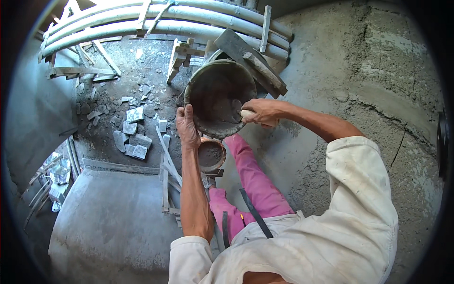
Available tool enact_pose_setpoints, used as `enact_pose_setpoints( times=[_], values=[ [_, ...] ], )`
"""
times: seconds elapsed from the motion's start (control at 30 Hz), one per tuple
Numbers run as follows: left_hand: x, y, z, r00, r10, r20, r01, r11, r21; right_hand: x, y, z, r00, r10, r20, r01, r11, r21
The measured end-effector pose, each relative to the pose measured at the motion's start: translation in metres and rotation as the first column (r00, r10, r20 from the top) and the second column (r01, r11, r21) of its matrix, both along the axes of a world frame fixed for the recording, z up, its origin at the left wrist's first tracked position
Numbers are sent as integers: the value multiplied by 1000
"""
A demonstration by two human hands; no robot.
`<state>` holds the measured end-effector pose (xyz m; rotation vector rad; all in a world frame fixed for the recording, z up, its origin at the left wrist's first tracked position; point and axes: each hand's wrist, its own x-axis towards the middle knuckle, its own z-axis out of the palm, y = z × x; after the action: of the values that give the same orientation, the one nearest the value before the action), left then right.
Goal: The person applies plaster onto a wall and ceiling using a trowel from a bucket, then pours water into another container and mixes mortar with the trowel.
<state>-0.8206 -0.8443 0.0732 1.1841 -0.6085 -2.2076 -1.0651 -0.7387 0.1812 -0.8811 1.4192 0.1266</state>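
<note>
A large dark bucket (202,81) is tipped so that its mouth faces me, with grey-brown mortar (215,102) coating its inside. My left hand (188,127) grips the left side of its rim, thumb up. Closed around the pale handle of a trowel (247,113), my right hand (263,112) is at the right side of the rim. The trowel's blade reaches into the bucket and is hard to tell from the mortar. Below stands a smaller bucket (222,163) with an orange-brown rim and grey material inside.
Broken block pieces (135,115) and rubble lie on the floor to the left. Wooden planks (262,71) rest beside the bucket, and a wooden trestle (179,57) stands behind. Long pale poles (189,29) run across the back. A rough plastered wall (373,94) rises at right.
</note>
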Motion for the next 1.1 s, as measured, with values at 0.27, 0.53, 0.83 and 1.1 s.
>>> enact_pose_setpoints(
  times=[0.27,0.53,0.83,1.1],
  values=[
    [-1,1,5,998,53,17,-54,996,77,52,10,-2,477,-829,290,729,558,397],
    [2,6,2,990,-40,132,41,999,1,65,38,-12,-629,-750,204,493,-181,851],
    [-17,6,19,969,-116,218,131,990,-58,29,20,12,674,-4,-738,-318,901,-294],
    [-6,7,19,971,-95,221,99,995,-4,79,39,41,741,189,-644,-442,860,-256]
  ],
)
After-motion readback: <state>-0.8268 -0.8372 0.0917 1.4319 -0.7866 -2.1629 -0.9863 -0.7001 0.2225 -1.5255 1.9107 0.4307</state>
